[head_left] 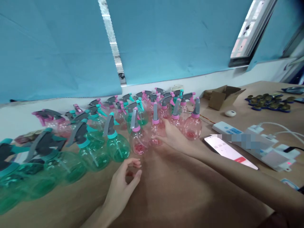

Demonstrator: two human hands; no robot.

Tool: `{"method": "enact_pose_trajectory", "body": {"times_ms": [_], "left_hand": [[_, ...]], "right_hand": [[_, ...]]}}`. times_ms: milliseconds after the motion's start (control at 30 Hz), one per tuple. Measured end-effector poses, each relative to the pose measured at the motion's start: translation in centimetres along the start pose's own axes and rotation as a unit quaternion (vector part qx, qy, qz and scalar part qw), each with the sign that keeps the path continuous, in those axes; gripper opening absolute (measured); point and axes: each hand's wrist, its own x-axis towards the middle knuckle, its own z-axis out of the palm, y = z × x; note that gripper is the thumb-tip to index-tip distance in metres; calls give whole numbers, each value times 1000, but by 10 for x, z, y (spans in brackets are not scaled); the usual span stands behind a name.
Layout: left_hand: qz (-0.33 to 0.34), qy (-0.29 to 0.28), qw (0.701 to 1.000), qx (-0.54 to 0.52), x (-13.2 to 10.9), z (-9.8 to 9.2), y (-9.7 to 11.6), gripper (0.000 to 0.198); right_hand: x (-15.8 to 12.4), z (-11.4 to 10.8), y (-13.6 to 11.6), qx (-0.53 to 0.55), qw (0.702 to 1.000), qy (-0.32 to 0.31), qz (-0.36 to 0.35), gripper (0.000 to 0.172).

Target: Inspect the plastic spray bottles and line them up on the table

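My right hand [171, 136] reaches forward and curls around the body of a pink spray bottle [155, 130] with a grey trigger head. Its thumb lies across the bottle's near side; the far fingers are partly hidden. My left hand [125, 179] hovers near the table's front with curved fingers, thumb apart, holding nothing. Just beyond it stand another pink spray bottle [138, 139] and a green spray bottle [117, 147]. To the right of my right hand is one more pink spray bottle [193, 125]. All stand upright.
Several green bottles [64, 166] line the left side, with more pink and green ones behind. To the right lie a phone [230, 152] showing a timer, a power strip [249, 139] with cables, an open cardboard box [223, 98] and a pile of small brass-coloured parts [268, 102].
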Motion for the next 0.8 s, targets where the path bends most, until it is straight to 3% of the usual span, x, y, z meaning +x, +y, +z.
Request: {"method": "enact_pose_trajectory", "body": {"times_ms": [100, 200, 267, 400, 600, 800], "left_hand": [[3, 0, 1000, 3, 0, -2, 0, 16], [-2, 0, 1000, 7, -2, -2, 1, 17], [-6, 0, 1000, 8, -3, -1, 2, 17], [-2, -8, 1000, 3, -7, 6, 7, 18], [13, -24, 1000, -12, -8, 19, 18, 18], [24, -40, 999, -23, -5, 34, 36, 18]], "right_hand": [[-15, -19, 8, 13, 999, 24, -25, 54], [-31, -38, 21, -3, 1000, 18, 11, 34], [-38, -47, 30, -25, 998, 48, 29, 30], [-36, -47, 40, -56, 993, 90, 49, 43], [-12, -29, 42, -47, 992, 90, 72, 63], [-2, -22, 42, -70, 985, 84, 134, 58]]}}
